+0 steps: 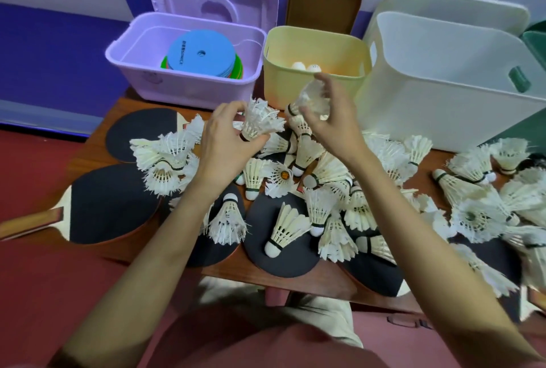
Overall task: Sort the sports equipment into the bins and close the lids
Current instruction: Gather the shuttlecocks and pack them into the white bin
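shuttlecocks (339,190) lie heaped on the wooden table (310,282) over black paddles (109,205), in front of the purple bin (183,90), yellow bin (313,87) and white bin (443,101). the left hand (227,137) pinches one shuttlecock (260,122); the right hand (331,113) grips a blurred shuttlecock (313,98) raised before the yellow bin.

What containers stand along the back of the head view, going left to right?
Purple bin holding flat discs → yellow bin holding white balls → large white bin → edge of a green bin, mostly cut off.
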### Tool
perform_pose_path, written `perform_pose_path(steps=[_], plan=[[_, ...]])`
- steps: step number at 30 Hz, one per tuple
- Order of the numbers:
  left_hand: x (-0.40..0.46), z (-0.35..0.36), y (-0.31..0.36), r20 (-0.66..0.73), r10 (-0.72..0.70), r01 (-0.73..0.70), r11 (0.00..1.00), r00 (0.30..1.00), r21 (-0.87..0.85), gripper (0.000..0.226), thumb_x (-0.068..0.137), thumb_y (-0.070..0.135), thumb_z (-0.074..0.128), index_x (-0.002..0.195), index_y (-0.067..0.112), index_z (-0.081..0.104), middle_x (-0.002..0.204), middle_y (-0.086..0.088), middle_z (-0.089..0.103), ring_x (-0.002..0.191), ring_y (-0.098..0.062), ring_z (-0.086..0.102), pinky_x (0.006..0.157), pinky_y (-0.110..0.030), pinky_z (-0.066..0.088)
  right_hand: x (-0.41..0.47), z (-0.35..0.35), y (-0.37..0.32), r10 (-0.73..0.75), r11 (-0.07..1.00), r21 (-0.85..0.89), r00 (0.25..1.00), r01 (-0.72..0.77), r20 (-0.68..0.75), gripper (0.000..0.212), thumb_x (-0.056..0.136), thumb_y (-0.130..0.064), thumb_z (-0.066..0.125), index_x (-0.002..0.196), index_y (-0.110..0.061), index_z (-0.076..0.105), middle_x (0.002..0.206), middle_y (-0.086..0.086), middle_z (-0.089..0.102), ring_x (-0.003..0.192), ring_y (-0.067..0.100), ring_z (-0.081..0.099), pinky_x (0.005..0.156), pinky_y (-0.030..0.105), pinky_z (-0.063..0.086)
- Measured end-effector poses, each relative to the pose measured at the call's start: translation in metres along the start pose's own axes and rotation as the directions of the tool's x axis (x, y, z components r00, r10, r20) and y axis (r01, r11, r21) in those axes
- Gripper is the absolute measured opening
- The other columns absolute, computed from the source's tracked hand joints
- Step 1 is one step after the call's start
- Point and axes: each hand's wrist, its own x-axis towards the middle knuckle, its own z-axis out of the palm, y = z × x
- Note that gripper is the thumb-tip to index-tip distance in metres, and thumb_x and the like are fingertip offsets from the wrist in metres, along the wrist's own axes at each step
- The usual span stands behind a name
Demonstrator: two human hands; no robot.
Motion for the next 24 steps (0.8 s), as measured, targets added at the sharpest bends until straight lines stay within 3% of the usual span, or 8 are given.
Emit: perform_pose_path(steps=[4, 10, 15, 17, 20, 22, 24], plan=[[-0.013, -0.002, 0.007, 0.012, 0.011, -0.011, 1.000, 1.000, -0.005, 0.051, 0.072, 0.037, 0.080, 0.117, 0.022, 0.060, 0.111, 0.006, 0.065, 0.100, -0.016, 0.060, 0.088, -0.040, 0.051, -0.030, -0.018, -0.023, -0.005, 0.974, 0.224, 0.996, 0.025, -0.087, 0.049, 0.093, -0.030, 0.059, 0.137, -0.016, 0.042, 0.128, 0.003, 0.053, 0.115, 0.013, 0.052, 0.096, 0.040, 0.048], [-0.027, 0.000, 0.012, 0.074, 0.086, -0.086, 0.996, 0.994, -0.008, 0.055, 0.072, 0.027, 0.080, 0.123, 0.025, 0.060, 0.107, 0.010, 0.069, 0.097, -0.009, 0.064, 0.089, -0.035, 0.052, -0.060, -0.021, -0.042, -0.105, 0.978, 0.192, 0.984, 0.076, 0.144, 0.051, 0.094, -0.025, 0.058, 0.140, -0.013, 0.039, 0.130, 0.003, 0.051, 0.117, 0.014, 0.051, 0.100, 0.039, 0.043], [-0.041, -0.002, 0.018, 0.069, 0.097, -0.089, 0.991, 0.993, -0.104, 0.050, 0.071, 0.023, 0.083, 0.116, 0.015, 0.064, 0.094, 0.013, 0.066, 0.082, 0.005, 0.062, 0.083, -0.014, 0.050, -0.072, -0.018, -0.057, -0.142, 0.984, 0.152, 0.932, 0.096, 0.333, 0.058, 0.100, -0.029, 0.046, 0.150, -0.016, 0.021, 0.154, 0.001, 0.027, 0.142, 0.009, 0.023, 0.118, 0.034, 0.022], [-0.046, -0.005, 0.015, 0.068, 0.061, -0.050, 0.988, 0.996, -0.149, 0.050, 0.070, 0.023, 0.084, 0.115, 0.015, 0.064, 0.096, 0.011, 0.067, 0.086, 0.002, 0.063, 0.086, -0.017, 0.051, -0.077, -0.020, -0.062, -0.126, 0.984, 0.164, 0.921, 0.069, 0.369, 0.057, 0.101, -0.031, 0.042, 0.151, -0.020, 0.018, 0.158, -0.002, 0.018, 0.145, 0.005, 0.013, 0.120, 0.030, 0.014], [-0.056, -0.009, 0.008, 0.077, 0.012, 0.005, 0.975, 0.997, -0.221, 0.051, 0.069, 0.020, 0.085, 0.114, 0.012, 0.062, 0.104, 0.001, 0.069, 0.097, -0.009, 0.066, 0.091, -0.024, 0.052, -0.086, -0.023, -0.067, -0.110, 0.973, 0.224, 0.962, 0.053, 0.251, 0.050, 0.102, -0.028, 0.040, 0.149, -0.018, 0.026, 0.156, -0.003, 0.024, 0.144, 0.005, 0.018, 0.119, 0.026, 0.017], [-0.063, -0.012, 0.005, 0.060, -0.021, 0.035, 0.969, 0.998, -0.246, 0.051, 0.067, 0.016, 0.085, 0.112, 0.012, 0.061, 0.105, -0.001, 0.069, 0.099, -0.011, 0.066, 0.091, -0.024, 0.052, -0.093, -0.022, -0.061, -0.087, 0.968, 0.242, 0.992, 0.062, 0.094, 0.041, 0.101, -0.022, 0.042, 0.141, -0.013, 0.038, 0.145, -0.001, 0.041, 0.135, 0.007, 0.035, 0.112, 0.029, 0.031], [-0.068, -0.014, 0.000, 0.041, -0.056, 0.064, 0.964, 0.998, -0.257, 0.055, 0.067, 0.016, 0.085, 0.116, 0.010, 0.060, 0.107, -0.003, 0.069, 0.100, -0.013, 0.066, 0.091, -0.024, 0.052, -0.101, -0.022, -0.053, -0.029, 0.978, 0.206, 0.999, 0.020, 0.041, 0.033, 0.099, -0.020, 0.047, 0.130, -0.010, 0.048, 0.126, 0.000, 0.055, 0.116, 0.009, 0.052, 0.098, 0.029, 0.044]])
